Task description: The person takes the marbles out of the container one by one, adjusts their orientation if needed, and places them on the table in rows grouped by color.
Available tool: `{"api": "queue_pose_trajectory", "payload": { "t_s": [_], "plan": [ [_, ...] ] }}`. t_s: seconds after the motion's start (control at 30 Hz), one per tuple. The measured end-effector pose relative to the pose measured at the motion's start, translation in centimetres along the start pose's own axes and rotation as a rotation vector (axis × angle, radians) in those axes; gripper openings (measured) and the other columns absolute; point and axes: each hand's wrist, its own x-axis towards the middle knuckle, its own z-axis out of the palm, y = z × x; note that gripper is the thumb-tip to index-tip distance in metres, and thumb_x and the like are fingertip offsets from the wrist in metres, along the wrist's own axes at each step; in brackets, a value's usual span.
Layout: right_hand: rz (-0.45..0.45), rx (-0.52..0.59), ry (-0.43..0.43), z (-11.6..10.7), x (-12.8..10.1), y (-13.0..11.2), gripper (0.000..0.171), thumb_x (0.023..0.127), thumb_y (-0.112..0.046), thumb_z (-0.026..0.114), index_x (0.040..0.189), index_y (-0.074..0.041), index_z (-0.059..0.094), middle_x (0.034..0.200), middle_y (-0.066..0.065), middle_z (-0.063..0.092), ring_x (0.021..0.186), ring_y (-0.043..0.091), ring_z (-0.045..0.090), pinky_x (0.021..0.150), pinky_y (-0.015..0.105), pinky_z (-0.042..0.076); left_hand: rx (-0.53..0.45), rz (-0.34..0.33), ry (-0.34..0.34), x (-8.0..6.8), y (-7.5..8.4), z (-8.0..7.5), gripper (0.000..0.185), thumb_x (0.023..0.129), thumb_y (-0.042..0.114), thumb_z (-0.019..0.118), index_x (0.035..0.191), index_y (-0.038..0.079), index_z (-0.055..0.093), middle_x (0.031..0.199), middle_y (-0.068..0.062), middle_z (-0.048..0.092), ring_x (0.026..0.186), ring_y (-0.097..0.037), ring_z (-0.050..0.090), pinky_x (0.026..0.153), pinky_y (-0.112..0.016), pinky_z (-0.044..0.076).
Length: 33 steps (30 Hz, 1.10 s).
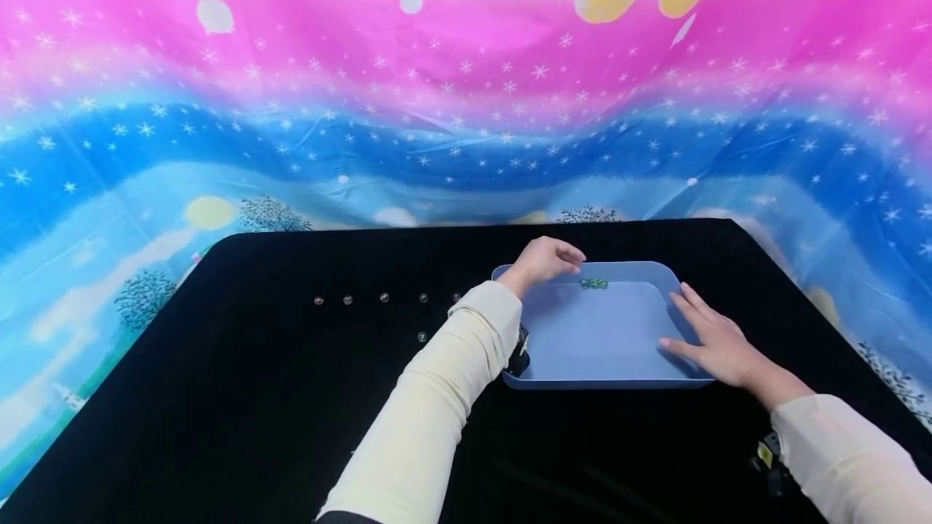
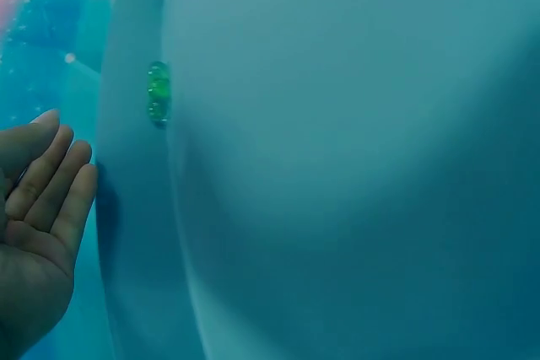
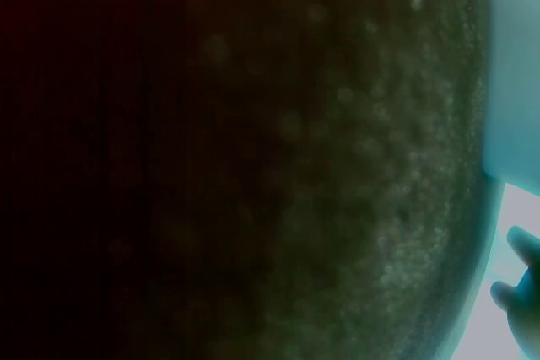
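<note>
Over blue tray, left hand fingers relaxed near green marbles, right hand fingers spread.

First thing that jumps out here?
The pink-and-blue starry backdrop behind the black table. Then the blue tray at centre right: left hand over its far rim by green marbles, right hand flat on its right edge. A row of marbles lies left.
</note>
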Motion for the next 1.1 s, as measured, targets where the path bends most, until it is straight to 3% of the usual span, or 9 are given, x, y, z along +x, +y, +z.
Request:
{"api": "queue_pose_trajectory", "payload": {
  "t_s": [0.53, 1.1],
  "plan": [
    [0.009, -0.002, 0.016, 0.0, -0.1, -0.2, 0.080, 0.084, -0.044, 0.050, 0.136, 0.004, 0.011, 0.141, 0.017, -0.009, 0.123, 0.045, 0.003, 0.087, 0.064, 0.009, 0.092, -0.002, -0.099, 1.3, -1.1, 1.9, 0.034, 0.076, 0.010, 0.066, 0.110, 0.015, 0.062, 0.102, 0.007, 0.061, 0.089, -0.002, 0.055, 0.067, -0.013, 0.042],
    [0.006, -0.016, 0.012, 0.0, 0.0, -0.1, 0.079, 0.085, -0.042, 0.049, 0.136, 0.004, 0.011, 0.141, 0.017, -0.011, 0.123, 0.045, 0.003, 0.087, 0.064, 0.008, 0.160, 0.032, -0.130, 1.3, -1.3, 2.7, 0.037, 0.077, 0.008, 0.064, 0.113, 0.015, 0.059, 0.109, 0.006, 0.058, 0.093, -0.003, 0.054, 0.066, -0.011, 0.042]
  ]
}}
